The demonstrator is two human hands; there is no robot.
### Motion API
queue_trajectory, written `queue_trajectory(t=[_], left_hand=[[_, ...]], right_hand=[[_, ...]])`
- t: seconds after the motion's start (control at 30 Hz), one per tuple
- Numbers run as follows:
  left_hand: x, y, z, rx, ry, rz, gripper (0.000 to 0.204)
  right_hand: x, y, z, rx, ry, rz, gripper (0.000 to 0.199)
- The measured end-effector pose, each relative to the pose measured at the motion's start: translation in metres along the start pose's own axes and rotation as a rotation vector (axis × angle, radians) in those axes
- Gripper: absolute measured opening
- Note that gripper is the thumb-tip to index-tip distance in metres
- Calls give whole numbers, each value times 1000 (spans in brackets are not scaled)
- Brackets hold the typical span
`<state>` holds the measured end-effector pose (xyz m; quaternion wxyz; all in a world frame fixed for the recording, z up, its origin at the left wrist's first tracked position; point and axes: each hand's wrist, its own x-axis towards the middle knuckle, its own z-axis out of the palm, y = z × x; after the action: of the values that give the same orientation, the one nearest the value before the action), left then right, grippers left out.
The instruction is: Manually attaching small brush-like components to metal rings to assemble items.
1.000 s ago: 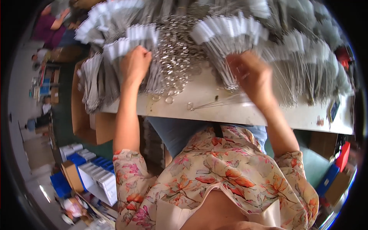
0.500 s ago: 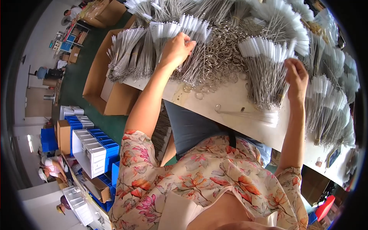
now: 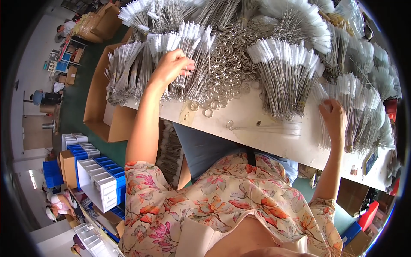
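Observation:
My left hand (image 3: 172, 69) is over the left-hand bundles of wire brushes (image 3: 164, 43), with fingers curled together in a pinch. Thin wires show under its fingertips, but I cannot make out which piece they grip. To the right, my right hand (image 3: 335, 116) is bent with thumb and fingertips drawn together, beside a standing bundle of brushes (image 3: 347, 92); whatever it pinches is hidden. Between my hands stands a thick fan of white-bristled wire brushes (image 3: 284, 77). A heap of metal rings (image 3: 229, 64) is left of that fan. On the table's near part lies a brush with a ring (image 3: 265, 128).
The white table (image 3: 205, 126) runs across in front of me, with more brush bundles (image 3: 299, 21) at the back. An open cardboard box (image 3: 96, 115) adjoins its left end. Blue and white bins (image 3: 100, 180) stand lower left. Other people work far left.
The view has shifted, so the table sits further left. My right hand has moved right and nearer, away from the middle fan. My left hand remains over the left bundles, slightly nearer.

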<state>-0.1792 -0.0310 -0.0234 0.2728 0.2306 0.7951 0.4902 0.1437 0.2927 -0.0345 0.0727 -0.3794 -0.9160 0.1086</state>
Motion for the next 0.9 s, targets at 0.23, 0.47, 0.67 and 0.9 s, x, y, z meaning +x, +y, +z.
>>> queue_trajectory(t=[0.23,0.47,0.67,0.9], left_hand=[[-48,-2,-68,-209,307,99,15],[-73,41,9,-450,105,243,11],[-99,55,104,-388,-29,440,11],[-109,58,135,-661,-299,315,15]], right_hand=[[16,32,3,141,44,3,23],[-7,41,-46,667,521,100,25],[-19,-120,-53,1382,-121,-75,24],[-23,-147,-39,1368,-168,-249,37]])
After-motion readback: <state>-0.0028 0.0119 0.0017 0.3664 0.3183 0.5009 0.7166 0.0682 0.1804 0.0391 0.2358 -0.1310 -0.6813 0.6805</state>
